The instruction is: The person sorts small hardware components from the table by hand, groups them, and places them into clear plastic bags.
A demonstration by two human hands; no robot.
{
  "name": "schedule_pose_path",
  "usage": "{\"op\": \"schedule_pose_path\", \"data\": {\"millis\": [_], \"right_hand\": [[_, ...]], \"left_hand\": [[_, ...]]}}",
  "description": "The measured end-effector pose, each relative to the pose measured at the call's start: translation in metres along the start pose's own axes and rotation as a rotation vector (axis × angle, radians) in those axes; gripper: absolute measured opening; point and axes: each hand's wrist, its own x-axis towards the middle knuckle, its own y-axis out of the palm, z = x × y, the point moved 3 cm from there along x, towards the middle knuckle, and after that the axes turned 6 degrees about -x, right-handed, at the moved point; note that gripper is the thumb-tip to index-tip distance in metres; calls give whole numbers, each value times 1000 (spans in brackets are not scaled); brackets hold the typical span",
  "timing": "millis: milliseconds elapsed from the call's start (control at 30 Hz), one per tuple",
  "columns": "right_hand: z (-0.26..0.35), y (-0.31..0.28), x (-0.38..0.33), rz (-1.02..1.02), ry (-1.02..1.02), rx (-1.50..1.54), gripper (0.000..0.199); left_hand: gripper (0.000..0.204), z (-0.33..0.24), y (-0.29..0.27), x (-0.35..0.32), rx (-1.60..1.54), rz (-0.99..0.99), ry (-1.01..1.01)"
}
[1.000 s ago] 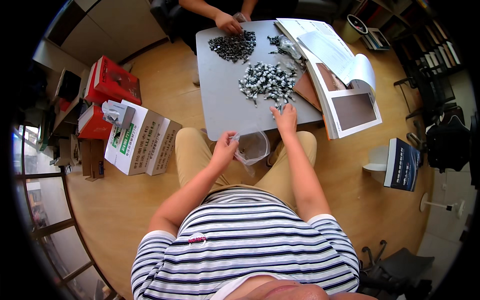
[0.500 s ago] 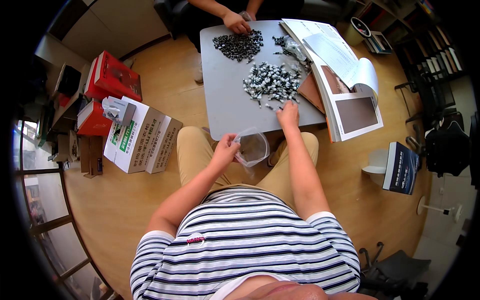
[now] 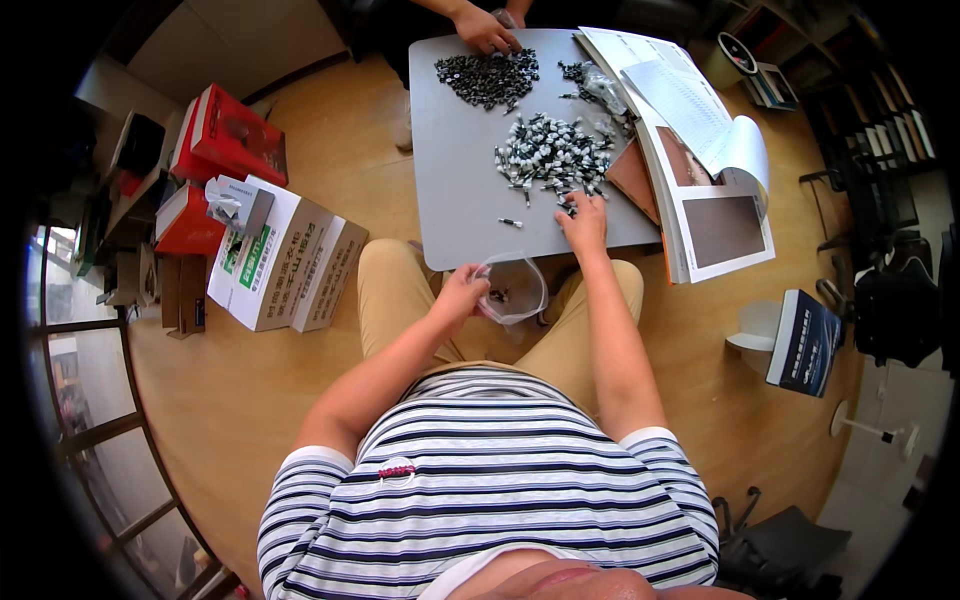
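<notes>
Dark print and a green label (image 3: pixel 256 258) marked the white carton (image 3: pixel 286 285); pale print, the navy book (image 3: pixel 806 345). Between your knees, your left hand (image 3: pixel 463 291) pinched the clear, open-mouthed bag (image 3: pixel 522 287), dark bits inside. Your right hand (image 3: pixel 584 224) curled its fingers by black-and-white pieces (image 3: pixel 553 152) on the table (image 3: pixel 452 185); I couldn't tell whether they gripped any.

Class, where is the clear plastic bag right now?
In the head view, the clear plastic bag is near the middle of the picture, its left side held by the left hand, by the grey table's near edge.
</notes>
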Motion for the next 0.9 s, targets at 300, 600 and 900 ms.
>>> {"op": "schedule_pose_path", "data": {"millis": [300, 600, 900], "right_hand": [[15, -8, -19, 200, -86, 188, 73], [23, -9, -12, 147, -173, 195, 70], [33, -5, -9, 291, -248, 188, 56]], "left_hand": [[35, -2, 4, 3, -4, 23, -101], [26, 17, 9, 11, -61, 30, -182], [19, 34, 13, 34, -189, -53, -266]]}}
